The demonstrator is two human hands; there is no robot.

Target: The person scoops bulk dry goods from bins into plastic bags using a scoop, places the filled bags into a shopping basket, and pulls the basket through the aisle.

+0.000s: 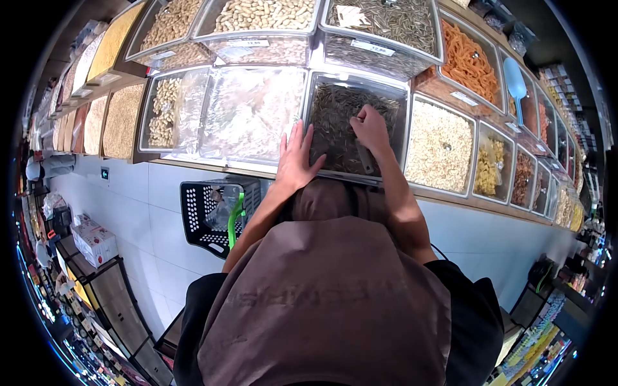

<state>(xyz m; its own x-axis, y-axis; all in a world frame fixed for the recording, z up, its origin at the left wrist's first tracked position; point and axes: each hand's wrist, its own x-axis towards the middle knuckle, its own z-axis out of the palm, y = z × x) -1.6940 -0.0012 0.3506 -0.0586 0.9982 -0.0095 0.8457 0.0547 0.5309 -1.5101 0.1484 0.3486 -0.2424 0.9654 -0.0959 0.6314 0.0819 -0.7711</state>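
Note:
My left hand [297, 159] lies with its fingers stretched out. It rests at the divider between a plastic-covered bin [251, 112] and a bin of dark striped seeds, which look like sunflower seeds [333, 116]. Over those seeds, my right hand [371, 130] is closed with the fingers curled in. A grey, flat, handle-like strip [365, 159] shows just below it, at the wrist. Whether the fingers grip this strip or something else is hidden. The transparent rim of the seed bin surrounds the right hand.
Peanut bins [264, 15] and another seed bin [393, 26] stand in the row behind. To the right are pale flakes [440, 145], orange strips [468, 64] and a light-blue scoop [514, 83]. A black basket [196, 215] with a green handle stands on the floor at left.

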